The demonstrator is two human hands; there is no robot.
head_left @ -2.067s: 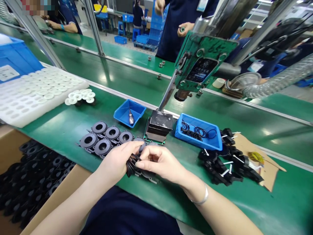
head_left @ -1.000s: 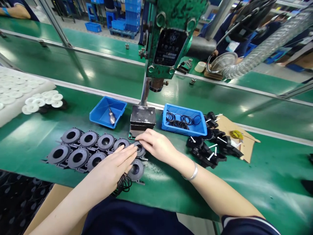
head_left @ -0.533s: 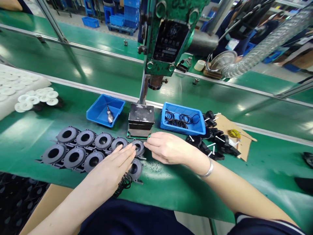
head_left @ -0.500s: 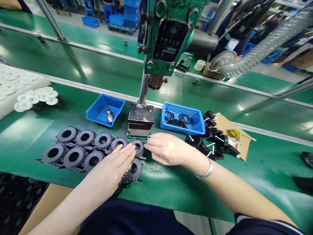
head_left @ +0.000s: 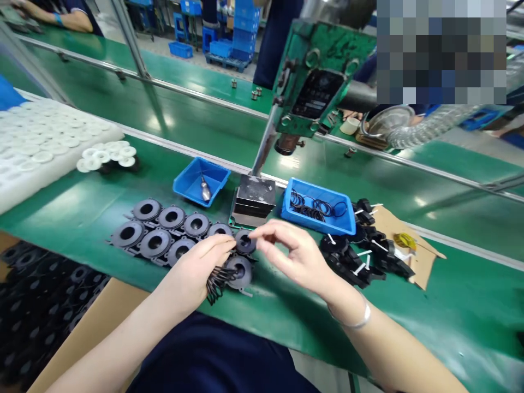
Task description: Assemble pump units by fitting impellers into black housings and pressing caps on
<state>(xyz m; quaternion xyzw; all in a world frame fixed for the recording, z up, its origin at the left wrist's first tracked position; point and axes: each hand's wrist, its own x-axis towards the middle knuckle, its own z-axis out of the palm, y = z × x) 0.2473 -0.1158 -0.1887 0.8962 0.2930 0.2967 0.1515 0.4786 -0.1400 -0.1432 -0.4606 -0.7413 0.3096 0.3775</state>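
Note:
A bunch of black rubber rings (head_left: 219,284) hangs from my left hand (head_left: 203,262), whose fingers are closed together around them. That hand lies over the two rows of round dark grey housings (head_left: 155,243). Just right of its fingertips is the end housing of the far row (head_left: 245,242); the near row's end housing (head_left: 239,272) sits beside the rings. My right hand (head_left: 289,251) hovers at the right side of the far end housing, thumb and fingers apart, with nothing visible between them.
Behind the housings stands a green press (head_left: 311,82) over a black block (head_left: 256,194). A blue bin (head_left: 200,183) holds a screwdriver; another blue bin (head_left: 319,207) holds black rings. Black parts with white pins (head_left: 360,251) lie right, white discs (head_left: 108,155) left.
The view has swung, shifting the bench rightward in the picture. My right thumb and fingers have parted from their closed pose. More of the ring bunch shows below my left hand.

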